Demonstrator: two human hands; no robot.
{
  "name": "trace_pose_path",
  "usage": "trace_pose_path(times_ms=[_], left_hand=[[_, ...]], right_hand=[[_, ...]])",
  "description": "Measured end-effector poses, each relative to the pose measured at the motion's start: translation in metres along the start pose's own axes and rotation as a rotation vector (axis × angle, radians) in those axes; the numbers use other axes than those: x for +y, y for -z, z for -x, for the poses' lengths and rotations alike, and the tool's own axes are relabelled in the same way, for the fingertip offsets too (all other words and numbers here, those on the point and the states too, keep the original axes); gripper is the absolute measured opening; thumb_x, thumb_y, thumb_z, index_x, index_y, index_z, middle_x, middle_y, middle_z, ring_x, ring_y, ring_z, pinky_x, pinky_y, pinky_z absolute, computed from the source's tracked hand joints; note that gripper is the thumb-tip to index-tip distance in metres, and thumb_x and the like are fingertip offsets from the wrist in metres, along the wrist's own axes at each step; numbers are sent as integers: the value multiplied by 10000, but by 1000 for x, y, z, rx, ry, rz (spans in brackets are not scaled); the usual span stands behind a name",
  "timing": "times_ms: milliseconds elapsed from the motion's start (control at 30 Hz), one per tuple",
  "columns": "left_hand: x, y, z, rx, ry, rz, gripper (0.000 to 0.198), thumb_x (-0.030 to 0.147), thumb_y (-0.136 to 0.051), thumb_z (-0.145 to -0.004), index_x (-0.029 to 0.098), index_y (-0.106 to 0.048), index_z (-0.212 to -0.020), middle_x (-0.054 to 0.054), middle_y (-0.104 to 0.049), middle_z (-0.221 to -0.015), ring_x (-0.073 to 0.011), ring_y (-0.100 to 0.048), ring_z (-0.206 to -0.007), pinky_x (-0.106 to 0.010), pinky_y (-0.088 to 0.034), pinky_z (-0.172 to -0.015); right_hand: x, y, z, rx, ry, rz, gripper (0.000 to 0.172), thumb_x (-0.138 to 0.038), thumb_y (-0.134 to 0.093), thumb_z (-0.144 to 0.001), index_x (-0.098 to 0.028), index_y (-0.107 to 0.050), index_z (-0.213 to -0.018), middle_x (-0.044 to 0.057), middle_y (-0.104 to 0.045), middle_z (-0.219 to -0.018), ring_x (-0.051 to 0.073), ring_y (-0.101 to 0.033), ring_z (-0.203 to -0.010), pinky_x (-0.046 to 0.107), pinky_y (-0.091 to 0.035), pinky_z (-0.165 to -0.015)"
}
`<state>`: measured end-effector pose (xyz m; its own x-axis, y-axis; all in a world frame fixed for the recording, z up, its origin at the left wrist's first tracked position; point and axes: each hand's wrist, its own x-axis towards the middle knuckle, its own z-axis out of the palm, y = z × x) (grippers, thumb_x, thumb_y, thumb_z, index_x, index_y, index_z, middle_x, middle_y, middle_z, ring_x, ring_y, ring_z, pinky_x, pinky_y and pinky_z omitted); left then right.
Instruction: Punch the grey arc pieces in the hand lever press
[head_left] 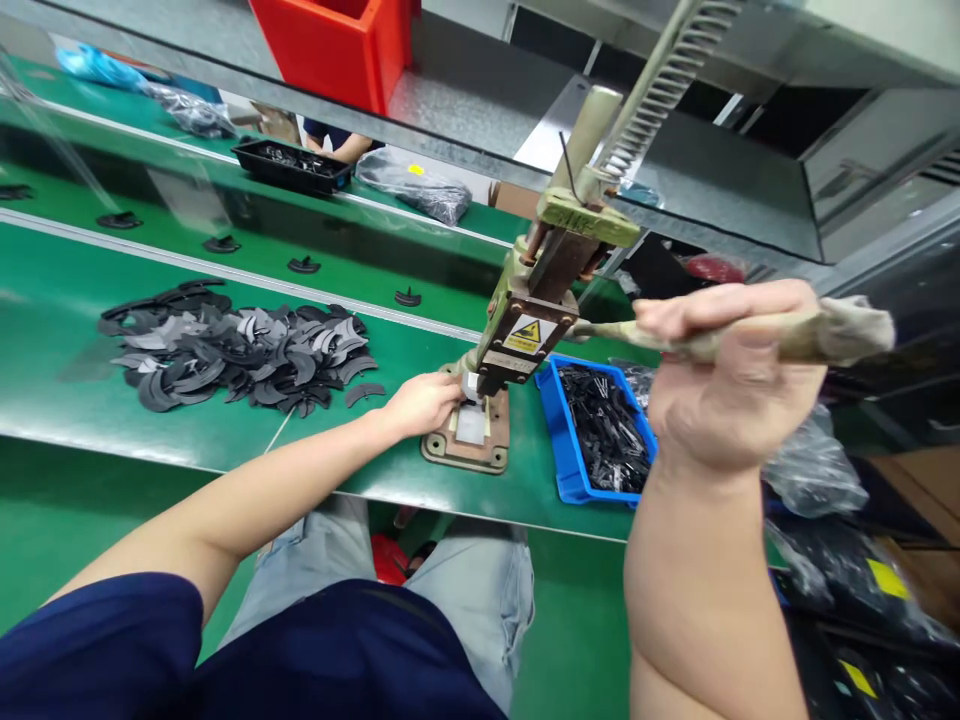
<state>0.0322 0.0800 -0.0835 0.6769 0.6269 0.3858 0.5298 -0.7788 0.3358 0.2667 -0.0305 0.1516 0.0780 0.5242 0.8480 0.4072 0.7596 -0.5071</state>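
Note:
A small hand press [525, 320] stands on the green bench, its base plate [471, 440] near the front edge. My right hand [731, 385] is wrapped round the press lever's cloth-bound handle [810, 335], held out to the right. My left hand [424, 403] rests at the base with its fingers pinched at the spot under the ram; what they hold is too small to make out. A pile of dark curved flat parts [232, 355] lies left of the press.
A blue bin [570, 470] of black parts sits right of the press. Behind runs a green conveyor [247, 225] carrying spaced black pieces, with a black tray [289, 165], plastic bags and a red crate [337, 45]. Another person's arm shows beyond the tray.

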Motion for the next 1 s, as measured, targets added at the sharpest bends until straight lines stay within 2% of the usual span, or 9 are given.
trace_pose_path(times_ms=[67, 200, 300, 467, 600, 700, 833, 933, 1000], left_hand=[[4, -1, -5, -40, -26, -36, 287, 216, -508, -1012, 226, -775, -1116, -102, -726, -1119, -251, -684, -1041, -387, -550, -926], [8, 1, -10, -72, -63, -38, 304, 195, -502, -1002, 217, -776, -1133, -119, -722, -1129, -264, -679, -1077, -400, -546, -950], [8, 0, -10, -63, -63, -12, 317, 192, -476, -1019, 211, -773, -1129, -121, -723, -1112, -256, -684, -1069, -393, -550, -949], [10, -5, -5, -52, -59, 28, 336, 180, -444, -1035, 192, -756, -1160, -121, -731, -1146, -247, -684, -1083, -388, -548, -961], [2, 5, 10, -39, -10, 33, 325, 231, -466, -1051, 202, -698, -1278, -110, -728, -1247, -247, -671, -1154, -408, -533, -999], [-21, 27, 33, -33, 89, -64, 304, 284, -499, -1048, 190, -688, -1266, -118, -724, -1258, -271, -660, -1153, -440, -519, -1007], [-62, 63, 68, -93, 251, -249, 279, 327, -586, -1000, 173, -714, -1194, -146, -737, -1177, -309, -654, -1106, -467, -499, -980], [-81, 75, 83, -184, 284, -321, 338, 406, -670, -938, 181, -727, -1185, -150, -739, -1159, -326, -651, -1097, -455, -488, -945], [-85, 75, 85, -233, 283, -369, 402, 476, -690, -911, 181, -738, -1180, -156, -741, -1150, -340, -648, -1093, -458, -481, -927]], right_hand=[[0, -4, 3, 39, -9, -49, 237, -393, -545, -992, -227, -560, -823, -33, -513, -743, 111, -630, -708, 375, -567, -778], [8, -14, 43, 185, 78, -15, 289, -290, -616, -919, -258, -468, -673, -45, -474, -610, 140, -560, -585, 398, -559, -681], [17, -18, 89, 194, 142, 111, 312, -302, -605, -901, -256, -454, -633, -43, -481, -583, 159, -575, -587, 489, -600, -775], [31, -10, 145, 55, 105, 240, 245, -262, -656, -838, -260, -505, -646, -58, -565, -620, 173, -662, -713, 607, -571, -1033], [35, -2, 150, 22, 95, 232, 219, -317, -663, -850, -276, -553, -665, -44, -601, -643, 199, -683, -756, 655, -550, -1075], [35, 8, 145, -44, 96, 159, 99, -364, -726, -817, -292, -658, -828, -21, -663, -719, 248, -714, -841, 709, -510, -1130], [33, 23, 138, -234, 116, 90, 413, -337, -801, -759, -316, -709, -1161, -1, -734, -821, 311, -738, -1006, 781, -446, -1182], [31, 25, 138, -309, 159, 176, 260, -474, -690, -871, -305, -769, -1052, 32, -757, -873, 331, -734, -1079, 797, -443, -1174], [30, 22, 142, -259, 165, 207, 335, -549, -584, -934, -283, -773, -856, 44, -740, -839, 328, -741, -1047, 791, -452, -1167]])
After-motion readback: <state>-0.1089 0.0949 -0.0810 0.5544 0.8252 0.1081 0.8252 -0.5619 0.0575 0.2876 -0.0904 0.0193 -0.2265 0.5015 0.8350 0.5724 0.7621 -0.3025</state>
